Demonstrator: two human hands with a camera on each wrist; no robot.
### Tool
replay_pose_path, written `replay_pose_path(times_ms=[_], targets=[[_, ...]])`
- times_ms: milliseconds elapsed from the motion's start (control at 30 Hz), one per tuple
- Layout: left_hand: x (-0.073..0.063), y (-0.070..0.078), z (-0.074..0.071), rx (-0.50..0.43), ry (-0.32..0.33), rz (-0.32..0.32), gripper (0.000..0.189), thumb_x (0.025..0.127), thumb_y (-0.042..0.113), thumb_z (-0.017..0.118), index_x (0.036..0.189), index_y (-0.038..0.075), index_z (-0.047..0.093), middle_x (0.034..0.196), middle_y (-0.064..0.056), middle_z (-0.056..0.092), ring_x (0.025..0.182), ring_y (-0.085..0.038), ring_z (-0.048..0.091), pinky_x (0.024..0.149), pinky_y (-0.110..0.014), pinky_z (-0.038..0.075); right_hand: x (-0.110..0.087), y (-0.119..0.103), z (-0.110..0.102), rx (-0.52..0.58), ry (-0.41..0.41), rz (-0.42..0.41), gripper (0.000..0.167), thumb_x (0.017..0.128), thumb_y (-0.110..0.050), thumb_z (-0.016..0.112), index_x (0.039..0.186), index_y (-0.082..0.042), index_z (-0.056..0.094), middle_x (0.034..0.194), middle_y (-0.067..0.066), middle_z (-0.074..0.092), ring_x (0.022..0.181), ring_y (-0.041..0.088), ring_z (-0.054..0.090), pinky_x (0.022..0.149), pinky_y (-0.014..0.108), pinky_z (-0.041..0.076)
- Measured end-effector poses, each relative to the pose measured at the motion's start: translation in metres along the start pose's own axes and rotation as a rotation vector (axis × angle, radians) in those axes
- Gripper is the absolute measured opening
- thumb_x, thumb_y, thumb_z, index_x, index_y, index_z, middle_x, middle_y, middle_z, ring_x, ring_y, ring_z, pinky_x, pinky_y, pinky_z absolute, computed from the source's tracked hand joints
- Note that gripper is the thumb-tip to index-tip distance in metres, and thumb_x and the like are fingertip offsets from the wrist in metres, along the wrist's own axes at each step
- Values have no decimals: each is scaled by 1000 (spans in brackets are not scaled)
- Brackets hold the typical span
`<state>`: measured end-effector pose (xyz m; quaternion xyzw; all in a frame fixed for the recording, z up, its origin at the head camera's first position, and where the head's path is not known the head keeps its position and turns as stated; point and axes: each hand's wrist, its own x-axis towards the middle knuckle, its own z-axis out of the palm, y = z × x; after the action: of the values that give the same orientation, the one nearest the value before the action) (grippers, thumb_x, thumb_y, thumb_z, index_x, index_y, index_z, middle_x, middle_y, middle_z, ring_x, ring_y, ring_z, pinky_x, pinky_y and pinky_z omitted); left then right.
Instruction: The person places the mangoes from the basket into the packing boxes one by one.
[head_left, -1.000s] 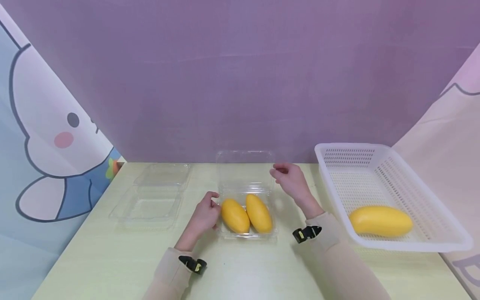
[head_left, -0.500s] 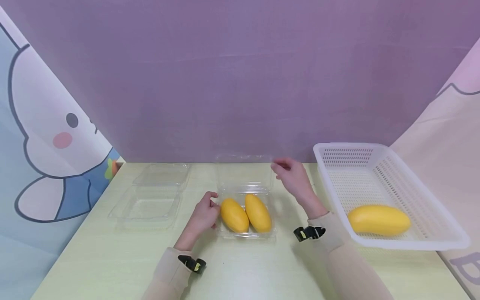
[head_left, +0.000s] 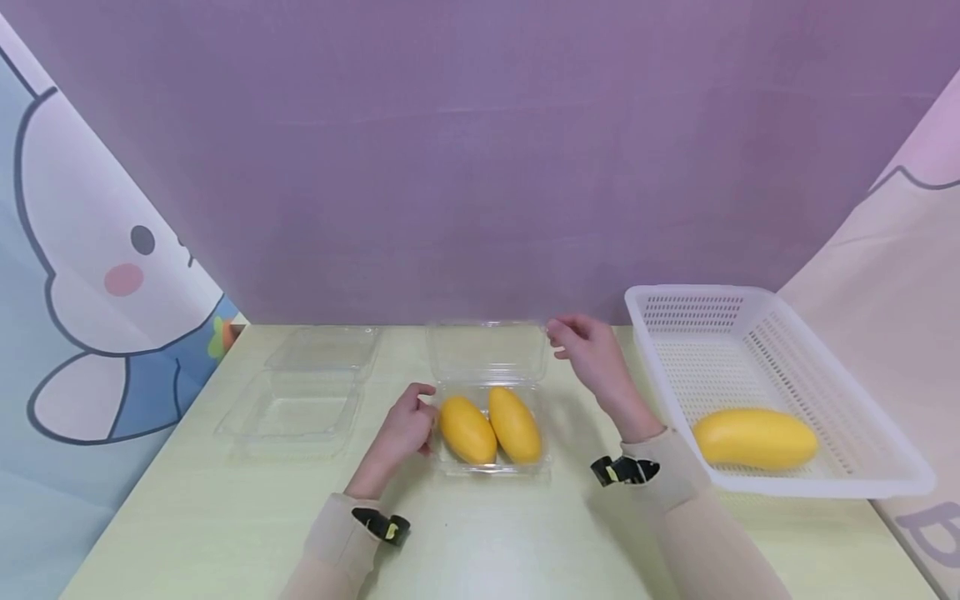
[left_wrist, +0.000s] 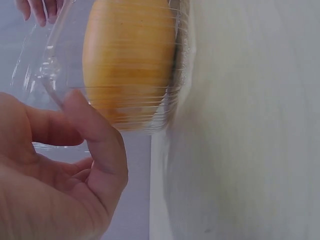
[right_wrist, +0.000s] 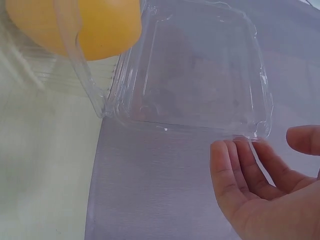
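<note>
"Lid [head_left: 486,353] any different, beside the right hand [head_left: 597,360]?"
"Yes: top edge lower in the head view than a second ago, upper corner now level with the right fingertips [right_wrist: 220,150]."
"Right grip?"
"Wide: thumb apart from fingers, tips at the lid's edge, nothing clasped."
"And the left hand [head_left: 407,427]?"
"Narrow, fingers curled against the side of the clear clamshell base [head_left: 491,470]. Pinching or only bracing: impossible to tell."
"Mangoes [head_left: 468,431]?"
"Both in the base, just right of the left grip, in the same places as a second ago."
"Elsewhere?"
"Outward of the right grip, a white basket [head_left: 832,487] with one more yellow mango [head_left: 755,439]; outward of the left, a second open clamshell [head_left: 300,406]."
"Meaning?"
"Probably lid angle under adjustment, contents settled; base uncovered."
</note>
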<state>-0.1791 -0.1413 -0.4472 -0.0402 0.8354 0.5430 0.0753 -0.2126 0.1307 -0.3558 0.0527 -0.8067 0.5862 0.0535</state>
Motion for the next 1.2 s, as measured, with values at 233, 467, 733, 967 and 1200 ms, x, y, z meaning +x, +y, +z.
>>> replay_pose_path(times_ms=[233, 467, 733, 967, 1200], targets=[[1, -2, -3, -85, -32, -36, 38, 102, 12, 40, 137, 0, 47, 81, -10, 51, 57, -20, 50, 52, -31, 51, -2, -1, -1, 3, 14, 42, 31, 103, -22, 58, 103, 7, 68, 98, 20, 69, 88, 27, 66, 81, 33, 59], [0, -4, -8, -201, -90, -44, 34, 108, 23, 38, 131, -1, 49, 83, -9, 52, 60, -19, 52, 53, -30, 52, -5, 3, -2, 0, -23, 145, 29, 102, -21, 59, 95, 7, 67, 87, 14, 67, 81, 28, 66, 75, 32, 60], [1, -5, -13, -214, -123, -51, 54, 110, 42, 29, 136, -2, 48, 87, -12, 55, 64, -22, 56, 59, -35, 57, -8, 15, -3, 12, -125, 233, 29, 101, -21, 58, 101, 8, 63, 91, 16, 65, 83, 29, 65, 78, 35, 60], [0, -1, -17, -277, -125, -95, 69, 108, 54, 25, 133, -4, 52, 87, -11, 57, 68, -22, 57, 61, -34, 57, -12, 29, -1, 27, -192, 348, 40, 103, -26, 53, 118, 11, 57, 103, 23, 64, 88, 31, 65, 83, 41, 59], [-1, 1, -19, -363, -138, -129, 79, 103, 66, 30, 130, -4, 53, 83, -8, 55, 65, -20, 56, 61, -34, 57, -18, 43, 1, 83, -228, 443, 48, 103, -32, 49, 128, 9, 54, 112, 27, 61, 95, 35, 65, 85, 46, 59]])
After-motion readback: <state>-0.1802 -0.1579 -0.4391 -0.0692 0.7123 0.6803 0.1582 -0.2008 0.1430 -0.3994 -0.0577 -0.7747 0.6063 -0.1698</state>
